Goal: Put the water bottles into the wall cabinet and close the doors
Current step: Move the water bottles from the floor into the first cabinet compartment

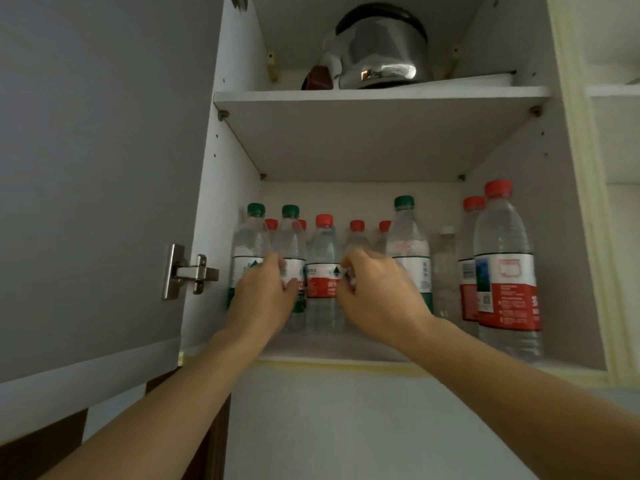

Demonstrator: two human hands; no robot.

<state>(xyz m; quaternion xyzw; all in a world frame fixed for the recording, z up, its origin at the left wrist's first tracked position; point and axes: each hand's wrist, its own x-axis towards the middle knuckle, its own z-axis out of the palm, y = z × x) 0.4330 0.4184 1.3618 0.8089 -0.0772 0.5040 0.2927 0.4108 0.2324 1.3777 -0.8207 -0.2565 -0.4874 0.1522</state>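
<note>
We reach both hands onto lower shelf [332, 348] of wall cabinet [225, 188].

Left hand [265, 299], fingers curled round green-capped bottle [291, 237], likely nudging it back into row.

Right hand [375, 299], fingers curled at red-capped bottle [323, 268]; firm hold or mere touch, we cannot tell.

Bottles clear, upright, packed tight, left to right, to save room.

Left door [97, 174] open. Kettle [381, 50] on upper shelf.
</note>
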